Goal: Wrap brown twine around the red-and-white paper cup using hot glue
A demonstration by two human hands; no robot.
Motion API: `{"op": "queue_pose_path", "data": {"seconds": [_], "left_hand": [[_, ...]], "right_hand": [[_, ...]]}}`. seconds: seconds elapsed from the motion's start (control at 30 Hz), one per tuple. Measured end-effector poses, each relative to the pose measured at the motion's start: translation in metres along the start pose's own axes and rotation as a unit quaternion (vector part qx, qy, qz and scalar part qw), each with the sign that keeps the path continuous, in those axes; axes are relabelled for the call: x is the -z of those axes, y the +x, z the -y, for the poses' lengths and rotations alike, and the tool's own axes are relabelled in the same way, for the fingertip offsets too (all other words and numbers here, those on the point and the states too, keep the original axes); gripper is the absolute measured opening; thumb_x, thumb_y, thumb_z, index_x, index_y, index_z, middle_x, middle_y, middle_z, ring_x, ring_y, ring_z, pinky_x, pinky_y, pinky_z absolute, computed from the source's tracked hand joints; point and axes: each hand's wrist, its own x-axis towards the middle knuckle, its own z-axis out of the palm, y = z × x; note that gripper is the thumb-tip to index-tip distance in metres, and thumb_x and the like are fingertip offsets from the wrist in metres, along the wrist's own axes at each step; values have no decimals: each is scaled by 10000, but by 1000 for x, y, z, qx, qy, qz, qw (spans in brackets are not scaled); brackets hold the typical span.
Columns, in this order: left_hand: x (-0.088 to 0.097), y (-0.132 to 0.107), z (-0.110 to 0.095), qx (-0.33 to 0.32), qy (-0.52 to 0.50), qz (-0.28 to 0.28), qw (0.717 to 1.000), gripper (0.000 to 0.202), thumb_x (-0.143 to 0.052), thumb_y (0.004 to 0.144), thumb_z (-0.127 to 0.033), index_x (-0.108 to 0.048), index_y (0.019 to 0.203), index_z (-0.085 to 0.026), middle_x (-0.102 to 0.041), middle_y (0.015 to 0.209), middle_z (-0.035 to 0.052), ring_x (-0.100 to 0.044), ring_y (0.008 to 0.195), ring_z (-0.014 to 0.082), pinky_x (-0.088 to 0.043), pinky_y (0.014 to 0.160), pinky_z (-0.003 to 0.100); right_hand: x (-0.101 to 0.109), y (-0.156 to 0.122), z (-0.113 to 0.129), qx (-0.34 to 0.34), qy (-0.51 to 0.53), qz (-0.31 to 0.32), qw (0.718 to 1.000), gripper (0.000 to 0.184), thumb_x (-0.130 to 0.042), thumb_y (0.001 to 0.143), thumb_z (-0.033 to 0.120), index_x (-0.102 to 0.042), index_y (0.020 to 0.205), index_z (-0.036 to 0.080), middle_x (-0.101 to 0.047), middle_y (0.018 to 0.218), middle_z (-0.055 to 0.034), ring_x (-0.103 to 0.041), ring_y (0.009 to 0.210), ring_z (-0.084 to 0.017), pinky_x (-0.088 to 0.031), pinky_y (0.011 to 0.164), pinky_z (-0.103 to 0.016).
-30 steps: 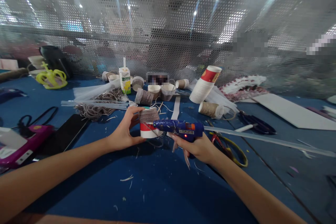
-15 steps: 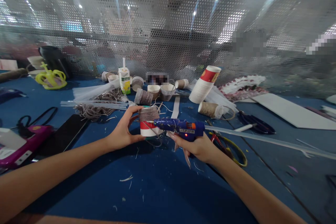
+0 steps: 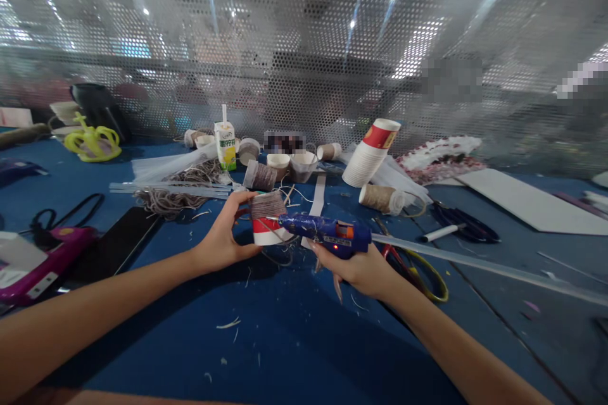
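My left hand (image 3: pixel 224 234) is closed around the left side of a paper cup (image 3: pixel 272 232), which has a red and white surface. Grey-brown cord (image 3: pixel 267 204) is wound around the cup's upper part. My right hand (image 3: pixel 358 266) grips a blue hot glue gun (image 3: pixel 327 231) with a small red light lit on its side. The gun's nozzle points left at the cup, close to the lower edge of the cord. A long translucent glue stick (image 3: pixel 456 261) sticks out of the gun's back end. Loose cord hangs below the cup.
Behind the hands are a juice carton (image 3: pixel 225 145), a heap of cord (image 3: pixel 175 193) and a leaning stack of paper cups (image 3: pixel 370 155). Yellow-handled scissors (image 3: pixel 430 278) lie by my right wrist. A magenta device (image 3: pixel 52 259) and a yellow crown (image 3: pixel 94 141) are at left.
The glue gun has tilted slightly, so the back end of its glue stick sits lower. My left hand and the cup have hardly moved.
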Motion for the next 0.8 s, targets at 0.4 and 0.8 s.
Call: {"op": "queue_pose_path", "data": {"seconds": [0.4, 0.8], "left_hand": [[1, 0, -3, -16, 112, -16, 993, 772, -741, 631, -146, -401, 1312, -277, -438, 1227, 85, -464, 1169, 302, -444, 1016, 552], [-2, 1, -5, 19, 87, -30, 996, 702, -725, 642, -167, -409, 1263, -258, -435, 1250, 92, -480, 1197, 307, -444, 1031, 556]], "right_hand": [[-8, -3, 0, 65, -46, -37, 996, 63, -619, 750, 255, -600, 721, 203, -607, 589, 7, -575, 526, -145, -531, 525, -277], [-3, -2, -7, 81, -83, -42, 992, 105, -610, 764, 270, -575, 681, 215, -606, 588, 1, -582, 531, -162, -520, 525, -281]]}}
